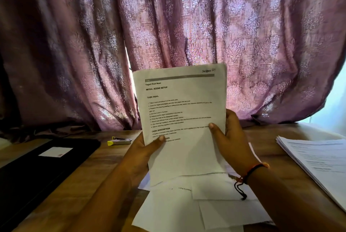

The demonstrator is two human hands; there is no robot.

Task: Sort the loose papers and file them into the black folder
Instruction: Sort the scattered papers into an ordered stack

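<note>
Readable print: only on the held sheet (182, 99), as far as I can make out.
Under a grey bar at the top I read "Yogurt Fruit Bowl", then the bold headings "INITIAL SCENE SETUP", "TASK GOAL" and "TASK DESCRIPTION". Under TASK GOAL there is a numbered list, 1 through 9, its wording too blurred for me. The last heading ends in "OPS", its start covered by the left hand (143, 150). There is a handwritten scrawl in the top right corner, which I can't read. The stack (318, 158) at right carries lines of print, all blurred. The papers (187, 205) on the table show one small printed fragment, illegible. The white label (55, 152) on the folder (37, 168) gives me no legible text.
</note>
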